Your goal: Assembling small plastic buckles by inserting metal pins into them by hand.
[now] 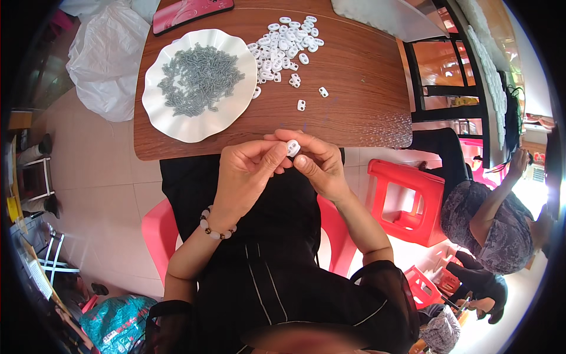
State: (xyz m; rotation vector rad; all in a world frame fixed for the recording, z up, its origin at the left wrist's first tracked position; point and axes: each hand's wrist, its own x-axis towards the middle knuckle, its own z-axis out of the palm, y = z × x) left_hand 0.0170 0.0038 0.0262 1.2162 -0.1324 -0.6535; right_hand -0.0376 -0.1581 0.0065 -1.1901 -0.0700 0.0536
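Just in front of the table's near edge, my left hand and my right hand meet with their fingertips closed on one small white two-hole plastic cord lock. My left thumb presses its left side, and my right thumb and fingers hold the other side. Whether a smaller part is hidden between the fingers, I cannot tell. Beyond my left hand, a white scallop-edged plate carries a heap of small grey metal springs. To its right lies a pile of white cord lock pieces, with several lying apart nearer to me.
The brown wooden table bears a pink phone-like slab at its far left. A white plastic bag is left of the table. Red stools stand at the right, where other people sit.
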